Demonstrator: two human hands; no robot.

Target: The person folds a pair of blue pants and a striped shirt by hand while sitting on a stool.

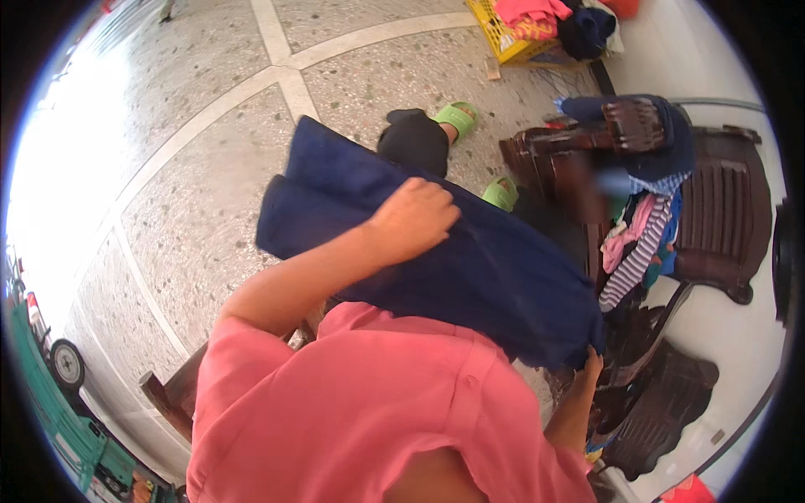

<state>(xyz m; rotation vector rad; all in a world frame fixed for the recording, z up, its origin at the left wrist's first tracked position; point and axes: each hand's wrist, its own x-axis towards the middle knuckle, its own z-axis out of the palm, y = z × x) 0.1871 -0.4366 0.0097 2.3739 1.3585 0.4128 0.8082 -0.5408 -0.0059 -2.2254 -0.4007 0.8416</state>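
Observation:
Dark navy trousers lie stretched across my lap, with two leg ends at the left and the other end at the right. My left hand rests on the middle of the fabric with its fingers curled under. Whether those fingers pinch any cloth is hidden from this angle. At the far right end, my right hand grips the corner of the trousers, thumb near the edge.
Carved dark wooden chairs stand at the right, one holding a pile of clothes. A yellow plastic crate with garments sits on the terrazzo floor. Green slippers are on my feet. A green wheeled vehicle stands lower left.

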